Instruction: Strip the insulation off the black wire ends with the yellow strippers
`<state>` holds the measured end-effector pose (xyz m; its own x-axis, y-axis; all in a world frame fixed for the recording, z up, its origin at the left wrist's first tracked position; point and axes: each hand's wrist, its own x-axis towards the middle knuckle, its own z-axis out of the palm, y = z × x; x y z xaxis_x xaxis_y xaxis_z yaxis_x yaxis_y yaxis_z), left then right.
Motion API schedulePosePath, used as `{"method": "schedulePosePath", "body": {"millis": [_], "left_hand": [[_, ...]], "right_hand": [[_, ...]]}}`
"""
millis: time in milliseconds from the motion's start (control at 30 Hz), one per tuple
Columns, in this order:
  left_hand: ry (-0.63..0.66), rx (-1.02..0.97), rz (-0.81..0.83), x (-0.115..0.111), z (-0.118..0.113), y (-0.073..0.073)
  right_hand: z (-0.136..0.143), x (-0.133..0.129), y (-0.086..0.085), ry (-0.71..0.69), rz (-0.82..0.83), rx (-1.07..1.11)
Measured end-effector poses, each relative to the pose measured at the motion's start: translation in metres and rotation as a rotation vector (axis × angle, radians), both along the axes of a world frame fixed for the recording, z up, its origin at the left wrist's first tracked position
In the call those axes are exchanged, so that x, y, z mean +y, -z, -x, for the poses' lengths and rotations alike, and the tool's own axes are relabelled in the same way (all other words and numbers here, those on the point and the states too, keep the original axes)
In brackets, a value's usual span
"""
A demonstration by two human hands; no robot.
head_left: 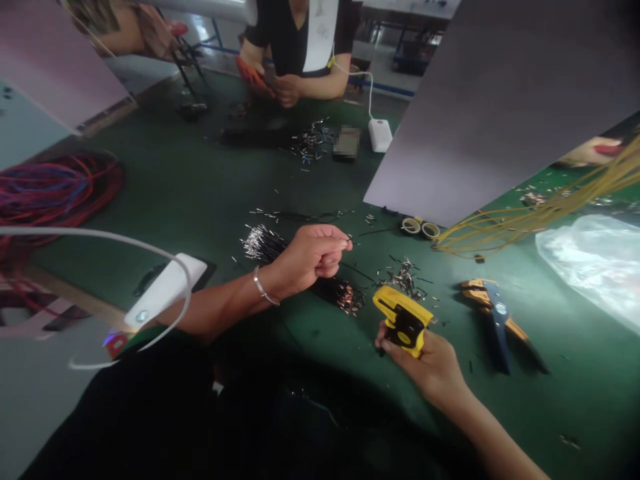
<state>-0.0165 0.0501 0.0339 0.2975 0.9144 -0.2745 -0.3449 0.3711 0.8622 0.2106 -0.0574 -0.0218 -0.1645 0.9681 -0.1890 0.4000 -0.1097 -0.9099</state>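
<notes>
My left hand [320, 257] is closed in a pinch above the green table. A tiny dark end shows at its fingertips, too small to name. Beneath and behind it lies a bundle of black wires [273, 250] with shiny, silvery ends at the far side. Nearer me, bare copper wire ends [349, 298] stick out past the hand. My right hand [433, 367] is wrapped around a yellow and black wire stripper [404, 320], its head pointing up and left. Loose short scraps [405, 277] lie just beyond the stripper.
Blue and orange pliers [493, 313] lie to the right, near a clear plastic bag [595, 267]. Yellow wires [540, 197] hang over the right side beside a grey panel [490, 100]. Red and blue wire coils [55, 190] sit left. Across the table, a person holds an orange-handled tool [254, 77].
</notes>
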Motion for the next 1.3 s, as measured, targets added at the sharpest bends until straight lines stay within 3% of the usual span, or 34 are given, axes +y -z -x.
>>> {"method": "schedulePosePath", "body": {"millis": [333,733,933,1133,1300], "left_hand": [[0.02,0.041,-0.063,-0.007,-0.004,0.0],[0.075,0.027,-0.022,-0.014,-0.009,0.002],[0.074,0.037,-0.02,-0.016,-0.012,0.004],[0.012,0.064,-0.058,-0.01,-0.007,0.003],[-0.031,0.086,-0.157,-0.008,-0.003,0.0]], "right_hand": [[0.007,0.001,-0.005,-0.068,0.224,0.356],[0.017,-0.003,-0.007,-0.14,0.29,0.397],[0.019,-0.007,0.0,-0.153,0.286,0.405],[0.016,-0.005,-0.002,-0.207,0.186,0.293],[0.01,-0.011,-0.019,-0.333,-0.065,-0.092]]}}
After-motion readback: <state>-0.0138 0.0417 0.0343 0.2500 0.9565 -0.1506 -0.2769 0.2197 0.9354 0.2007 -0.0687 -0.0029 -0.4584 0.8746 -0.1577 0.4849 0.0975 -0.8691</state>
